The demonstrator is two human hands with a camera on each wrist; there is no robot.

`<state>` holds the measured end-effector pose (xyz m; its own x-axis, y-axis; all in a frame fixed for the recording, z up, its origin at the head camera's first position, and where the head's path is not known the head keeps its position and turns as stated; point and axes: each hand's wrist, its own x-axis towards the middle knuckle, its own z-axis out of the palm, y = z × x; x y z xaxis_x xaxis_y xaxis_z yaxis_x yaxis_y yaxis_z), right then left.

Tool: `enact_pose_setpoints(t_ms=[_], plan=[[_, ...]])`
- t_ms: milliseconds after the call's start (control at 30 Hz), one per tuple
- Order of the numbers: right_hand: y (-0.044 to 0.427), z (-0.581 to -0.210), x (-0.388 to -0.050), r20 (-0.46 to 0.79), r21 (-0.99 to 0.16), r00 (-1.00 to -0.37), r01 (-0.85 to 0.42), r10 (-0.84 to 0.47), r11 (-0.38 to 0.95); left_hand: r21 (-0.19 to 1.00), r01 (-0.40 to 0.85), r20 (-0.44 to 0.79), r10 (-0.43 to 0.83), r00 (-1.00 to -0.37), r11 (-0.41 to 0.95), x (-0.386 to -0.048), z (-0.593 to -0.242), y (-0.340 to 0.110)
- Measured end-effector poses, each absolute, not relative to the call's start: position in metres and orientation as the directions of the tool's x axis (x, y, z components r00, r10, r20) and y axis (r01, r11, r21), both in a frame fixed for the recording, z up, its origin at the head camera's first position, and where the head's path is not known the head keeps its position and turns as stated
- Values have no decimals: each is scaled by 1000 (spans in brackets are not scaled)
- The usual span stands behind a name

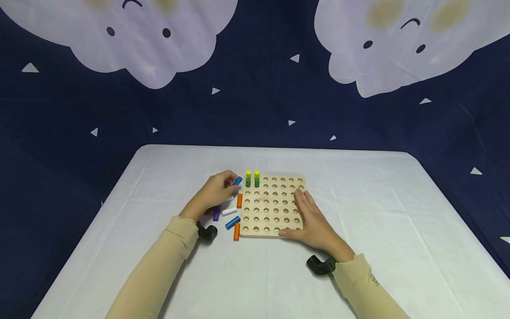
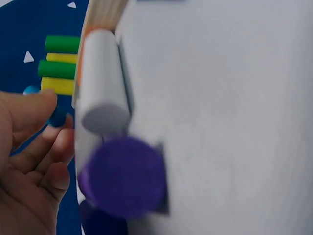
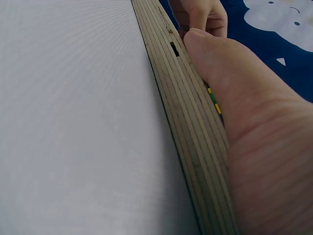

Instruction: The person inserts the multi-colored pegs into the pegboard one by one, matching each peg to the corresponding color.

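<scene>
A light wooden board with rows of round holes lies on the table. Two green pegs stand at its far left corner, with yellow pegs showing just behind them. Between thumb and fingers, my left hand pinches a blue peg beside that corner; the left wrist view shows the peg partly covered by the fingers. My right hand rests on the board's near right corner, fingers extended on the right side and thumb at the front edge. In the right wrist view, the thumb lies along the layered board edge.
Loose pegs lie left of the board: two orange pegs, another blue peg, white pegs, a purple peg and a red one partly hidden by the left wrist. A white cloth covers the table.
</scene>
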<state>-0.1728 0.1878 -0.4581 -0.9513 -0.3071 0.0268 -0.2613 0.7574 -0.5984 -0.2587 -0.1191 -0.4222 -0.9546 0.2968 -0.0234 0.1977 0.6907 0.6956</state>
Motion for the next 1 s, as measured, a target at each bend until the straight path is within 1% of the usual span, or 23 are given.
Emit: enact_pose_setpoints(t_ms=[167,367,600,1000], plan=[[187,-457,-173,20,-601,-951,-257,-308,757,727,210,14,292,-956,653,-253,-419,-110],[187,-458,-174,20,-596,-950,-261,-311,759,717,260,71,304,-950,647,-251,-421,-98],[187,-460,-175,17,-607,-950,-258,-313,752,736,259,53,329,-943,626,-249,-425,-83],[188,-460,-174,13,-605,-952,-251,-306,756,730,238,67,280,-958,641,-250,-422,-71]])
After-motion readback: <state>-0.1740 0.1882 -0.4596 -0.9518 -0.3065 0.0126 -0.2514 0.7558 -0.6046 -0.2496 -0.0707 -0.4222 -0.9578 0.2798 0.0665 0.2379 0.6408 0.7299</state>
